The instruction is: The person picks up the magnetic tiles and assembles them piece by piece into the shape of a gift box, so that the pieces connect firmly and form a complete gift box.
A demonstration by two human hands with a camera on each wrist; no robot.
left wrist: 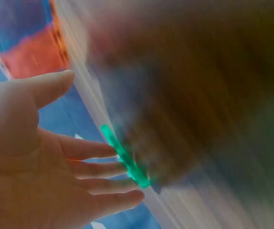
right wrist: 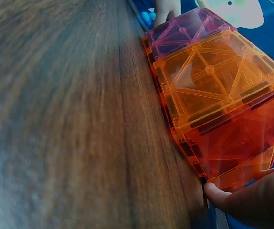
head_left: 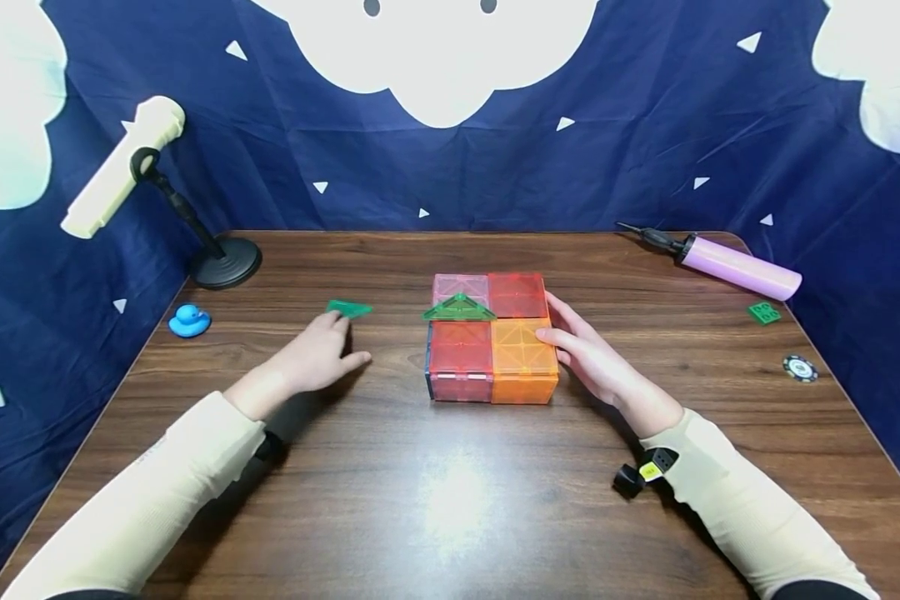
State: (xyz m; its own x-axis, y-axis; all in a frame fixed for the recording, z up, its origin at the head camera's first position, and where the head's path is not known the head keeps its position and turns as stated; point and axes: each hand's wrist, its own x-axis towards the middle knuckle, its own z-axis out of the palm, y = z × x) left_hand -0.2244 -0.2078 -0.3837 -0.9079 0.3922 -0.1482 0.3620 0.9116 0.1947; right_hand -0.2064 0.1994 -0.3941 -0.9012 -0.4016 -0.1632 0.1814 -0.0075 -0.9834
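A box of see-through magnetic tiles (head_left: 461,346) sits mid-table, topped with pink, red and orange squares. On its left half a green triangle tile (head_left: 459,308) stands upright. My right hand (head_left: 596,362) rests against the box's right side, thumb over the orange top edge and fingers along the side. In the right wrist view, fingertips (right wrist: 218,194) touch the low edge of the red wall (right wrist: 242,136). Left of the box, my left hand (head_left: 317,354) touches another green triangle tile (head_left: 350,309) lying flat, its fingers extended and thumb apart in the left wrist view.
A blue rubber duck (head_left: 190,321) and a black stand (head_left: 225,262) holding a cream tube (head_left: 123,167) are at left. At right lie a purple hand pump (head_left: 738,265), a green toy brick (head_left: 764,312) and a poker chip (head_left: 800,368). A blue curtain (head_left: 390,158) hangs behind the table.
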